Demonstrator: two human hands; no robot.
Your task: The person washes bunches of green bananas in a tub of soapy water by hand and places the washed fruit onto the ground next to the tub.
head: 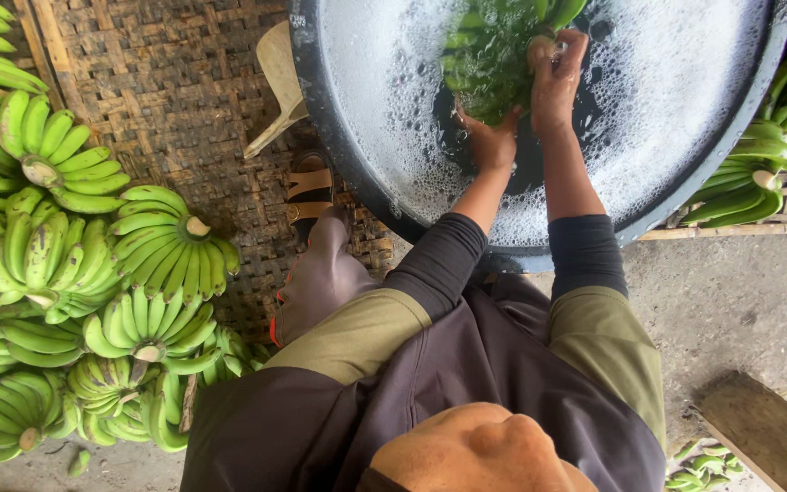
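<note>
The bunch of green bananas (pixel 489 59) sits partly submerged in the foamy water (pixel 676 100) of the large round dark basin (pixel 321 109), at about 12 o'clock in the head view.

Left hand (pixel 489 141): positioned at the 6 o'clock edge of the bunch, directly below it. The fingers are curled up against the underside of the bananas and are in contact with them. The hand is closed around the lower part of the bunch.

Right hand (pixel 556 77): positioned at the 3 o'clock side of the bunch, touching it. The fingers are wrapped on the cut stalk end at the upper right of the bunch, clamped on it. The thumb side is wet and partly hidden by foam.

Both forearms extend from 6 o'clock toward the basin; dark sleeves cover them to just short of the wrists. The bunch lies between the two hands, with the left hand lower and the right hand higher.

Surroundings: a pile of further green banana bunches (pixel 66 273) lies at 9 o'clock on a woven mat (pixel 175 82), well apart from the basin. More bunches (pixel 776 146) lie at 3 o'clock, just beside the basin rim. A sandalled foot (pixel 310 187) rests on the mat near the basin's 8 o'clock edge.
</note>
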